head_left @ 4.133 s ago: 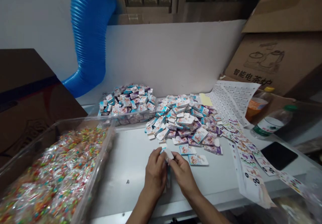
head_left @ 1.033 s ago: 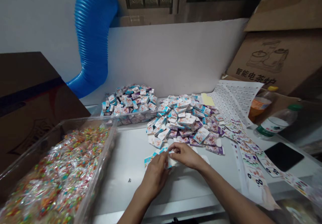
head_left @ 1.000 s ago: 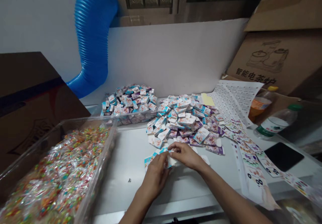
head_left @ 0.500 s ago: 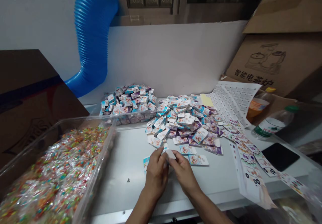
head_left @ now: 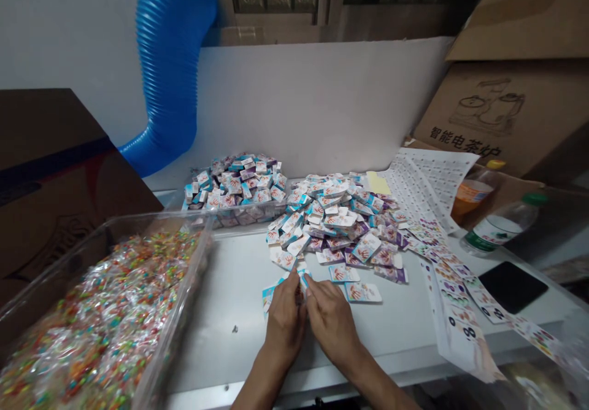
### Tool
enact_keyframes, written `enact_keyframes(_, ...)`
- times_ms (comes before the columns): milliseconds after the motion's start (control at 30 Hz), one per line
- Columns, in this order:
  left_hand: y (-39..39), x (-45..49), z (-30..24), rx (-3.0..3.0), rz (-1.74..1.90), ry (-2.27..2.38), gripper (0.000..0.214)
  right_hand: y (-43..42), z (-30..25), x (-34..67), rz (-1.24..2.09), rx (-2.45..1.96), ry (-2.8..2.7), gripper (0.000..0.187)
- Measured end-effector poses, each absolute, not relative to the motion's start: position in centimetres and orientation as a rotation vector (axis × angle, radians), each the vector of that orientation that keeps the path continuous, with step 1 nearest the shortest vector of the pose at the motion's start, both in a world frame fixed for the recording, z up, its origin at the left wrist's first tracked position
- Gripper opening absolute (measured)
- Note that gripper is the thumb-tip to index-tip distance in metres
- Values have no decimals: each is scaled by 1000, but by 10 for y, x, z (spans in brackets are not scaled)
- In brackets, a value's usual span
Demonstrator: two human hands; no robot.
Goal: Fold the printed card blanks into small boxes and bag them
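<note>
Between my fingertips is a small printed cardboard box (head_left: 304,277), mostly covered by both hands. My left hand (head_left: 284,318) is closed around its left side. My right hand (head_left: 332,317) pinches it from the right, thumb near the top. Just beyond my hands spreads a heap of similar small boxes (head_left: 331,220), white with blue or purple and a hand picture. Two flat ones, including a box with a white flap (head_left: 363,292), lie by my right hand. Another blue-edged box (head_left: 268,297) is partly hidden behind my left hand.
At left stands a clear plastic bin (head_left: 202,256) of small clear bags with colourful beads. A clear tray (head_left: 248,213) of folded boxes sits behind. On the right are sticker sheets (head_left: 460,330), a black phone-like slab (head_left: 513,286), bottles (head_left: 501,226) and a carton (head_left: 510,109).
My right hand has moved in closer to my left and turned over the box. The white flap that showed between my fingers is now out of sight.
</note>
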State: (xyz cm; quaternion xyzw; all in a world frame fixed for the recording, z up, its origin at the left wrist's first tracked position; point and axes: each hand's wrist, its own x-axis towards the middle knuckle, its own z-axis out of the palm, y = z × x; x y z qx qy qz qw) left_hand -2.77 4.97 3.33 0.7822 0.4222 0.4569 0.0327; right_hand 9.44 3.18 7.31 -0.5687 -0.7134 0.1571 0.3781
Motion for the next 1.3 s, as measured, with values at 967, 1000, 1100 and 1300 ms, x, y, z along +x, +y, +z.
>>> enact_keyframes(967,58,-74,20,2107,553,1637,49,95,88,118,954,-1298,-1722,32)
enact_keyframes(1000,59,-74,19,2079,612,1592,46,90,81,116,924,-1300,-1810,31)
enact_keyframes(1100,64,-78,16,2024,731,1492,34,84,70,116,804,-1338,-2055,30)
enact_keyframes(1300,70,-83,39,2065,833,1474,30,87,61,116,510,-1252,-2229,44)
